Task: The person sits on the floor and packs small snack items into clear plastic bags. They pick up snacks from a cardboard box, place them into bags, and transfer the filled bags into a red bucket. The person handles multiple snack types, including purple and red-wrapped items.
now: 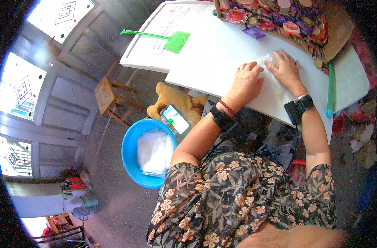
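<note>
Clear plastic film, perhaps a bag (277, 85), lies on the white tabletop (204, 66) between my hands. My right hand (284, 68) rests over its far end with the fingers spread. At its left side is my left hand (246, 81), fingers bent, near the film's edge; whether it pinches the film is hard to tell. Beyond both hands, a cardboard box (337, 43) holds many small wrapped packets (278, 18). One purple packet (253, 33) lies on the table beside the box.
A green fly swatter (177, 41) lies at the table's far left. Below the table's left edge are a blue basin (126, 155) with stacked plastic bags (154, 152), a lit phone (176, 119), a yellow plush item (173, 96) and a wooden stool (104, 95). A green stick (331, 86) lies at right.
</note>
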A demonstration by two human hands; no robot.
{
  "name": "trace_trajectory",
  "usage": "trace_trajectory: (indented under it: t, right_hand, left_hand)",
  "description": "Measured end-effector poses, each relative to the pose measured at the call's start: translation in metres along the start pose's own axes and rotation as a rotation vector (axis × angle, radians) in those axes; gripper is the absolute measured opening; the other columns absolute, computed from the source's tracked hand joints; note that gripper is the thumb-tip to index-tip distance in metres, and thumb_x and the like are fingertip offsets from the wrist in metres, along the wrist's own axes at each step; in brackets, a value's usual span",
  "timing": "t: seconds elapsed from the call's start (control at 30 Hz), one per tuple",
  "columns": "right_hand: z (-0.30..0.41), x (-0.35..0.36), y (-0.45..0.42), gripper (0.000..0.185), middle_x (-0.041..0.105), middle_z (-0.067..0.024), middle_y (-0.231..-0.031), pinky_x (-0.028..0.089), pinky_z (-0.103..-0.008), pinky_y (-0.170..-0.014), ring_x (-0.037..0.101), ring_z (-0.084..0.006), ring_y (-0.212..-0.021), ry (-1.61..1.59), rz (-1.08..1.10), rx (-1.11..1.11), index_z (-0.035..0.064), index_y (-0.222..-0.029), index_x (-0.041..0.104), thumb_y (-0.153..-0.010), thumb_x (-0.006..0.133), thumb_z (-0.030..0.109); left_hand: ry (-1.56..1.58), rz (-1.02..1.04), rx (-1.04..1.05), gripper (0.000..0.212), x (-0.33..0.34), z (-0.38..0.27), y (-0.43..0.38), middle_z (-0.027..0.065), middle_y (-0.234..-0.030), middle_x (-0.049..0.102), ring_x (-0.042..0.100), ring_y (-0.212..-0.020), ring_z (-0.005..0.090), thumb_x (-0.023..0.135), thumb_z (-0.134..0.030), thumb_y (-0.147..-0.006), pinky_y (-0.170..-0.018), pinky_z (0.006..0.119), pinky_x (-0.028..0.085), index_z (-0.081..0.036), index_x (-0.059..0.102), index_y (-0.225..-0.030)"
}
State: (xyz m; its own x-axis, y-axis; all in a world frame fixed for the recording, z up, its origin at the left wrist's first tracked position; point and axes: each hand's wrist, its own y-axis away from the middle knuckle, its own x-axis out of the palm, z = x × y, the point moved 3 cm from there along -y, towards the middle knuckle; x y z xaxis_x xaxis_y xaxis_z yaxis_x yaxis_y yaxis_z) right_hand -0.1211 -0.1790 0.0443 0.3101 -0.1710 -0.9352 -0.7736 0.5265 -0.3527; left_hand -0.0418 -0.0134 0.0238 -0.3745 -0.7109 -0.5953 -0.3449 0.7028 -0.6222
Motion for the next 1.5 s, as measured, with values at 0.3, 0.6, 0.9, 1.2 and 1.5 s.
trace_trajectory:
  t: [0.3,0.6,0.9,1.2,1.5]
  right_hand:
    - [0.002,0.003,0.001,0.066,0.045,-0.0162,-0.138,0.026,-0.0581,-0.104,0.043,-0.0354,-0.127,-0.019,-0.017,-0.032,0.0149,-0.13,0.051,-0.086,0.044,0.064]
    - [0.004,0.004,0.0,0.065,0.041,-0.0145,-0.142,0.02,-0.0591,-0.107,0.037,-0.032,-0.131,-0.073,0.044,-0.13,0.0182,-0.134,0.048,-0.088,0.04,0.064]
    - [0.01,0.002,0.0,0.069,0.041,-0.0127,-0.142,0.018,-0.0592,-0.108,0.036,-0.0292,-0.133,-0.103,0.018,-0.226,0.0192,-0.136,0.046,-0.082,0.053,0.061]
    - [0.001,0.001,-0.002,0.083,0.039,-0.015,-0.143,0.019,-0.0614,-0.107,0.031,-0.0332,-0.135,-0.169,-0.118,-0.182,0.0157,-0.135,0.046,-0.071,0.064,0.065]
    - [-0.001,-0.014,-0.003,0.078,0.051,-0.02,-0.13,0.035,-0.0453,-0.101,0.048,-0.0344,-0.121,-0.327,-0.193,-0.162,0.0054,-0.124,0.054,-0.07,0.07,0.059]
  left_hand:
    - [-0.067,-0.004,0.005,0.031,0.002,0.0,0.001,0.0163,-0.114,0.057,0.05,-0.108,0.038,0.065,-0.013,-0.077,-0.095,0.046,0.041,-0.009,0.061,-0.108]
    - [-0.193,-0.019,-0.069,0.013,-0.003,-0.003,-0.002,0.0101,-0.104,0.059,0.05,-0.103,0.0339,0.06,-0.015,-0.081,-0.092,0.046,0.037,-0.01,0.065,-0.091]
    - [-0.224,-0.027,-0.004,0.01,0.0,-0.001,0.002,0.0083,-0.095,0.06,0.051,-0.1,0.0313,0.055,-0.015,-0.083,-0.094,0.046,0.034,-0.01,0.062,-0.089]
    - [-0.17,0.014,0.054,0.008,0.001,-0.01,0.0,0.0081,-0.086,0.06,0.056,-0.089,0.0292,0.058,-0.016,-0.083,-0.089,0.043,0.039,-0.011,0.063,-0.086]
    - [-0.05,0.064,0.05,0.006,-0.008,-0.022,0.001,0.0095,-0.082,0.061,0.06,-0.079,0.0299,0.062,-0.015,-0.082,-0.071,0.041,0.05,-0.009,0.062,-0.083]
